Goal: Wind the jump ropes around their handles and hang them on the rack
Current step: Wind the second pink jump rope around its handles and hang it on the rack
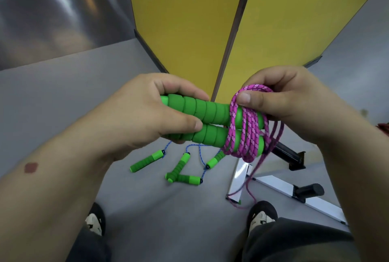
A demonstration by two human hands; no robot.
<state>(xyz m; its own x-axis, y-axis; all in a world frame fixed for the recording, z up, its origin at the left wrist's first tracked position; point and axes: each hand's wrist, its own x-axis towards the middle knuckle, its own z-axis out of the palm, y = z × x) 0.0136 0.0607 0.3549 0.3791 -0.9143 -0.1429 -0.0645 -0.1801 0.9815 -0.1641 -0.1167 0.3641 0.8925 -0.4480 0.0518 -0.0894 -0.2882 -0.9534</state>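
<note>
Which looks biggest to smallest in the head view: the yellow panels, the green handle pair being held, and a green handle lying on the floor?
1. Yellow panels
2. Held green handle pair
3. Green handle on the floor

The floor handle only looks smaller because it lies farther from the camera; its true size may match.

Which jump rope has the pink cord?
The one in the hands: its pink braided cord wraps the two green foam handles. The ropes on the grey floor have blue cords.
</note>
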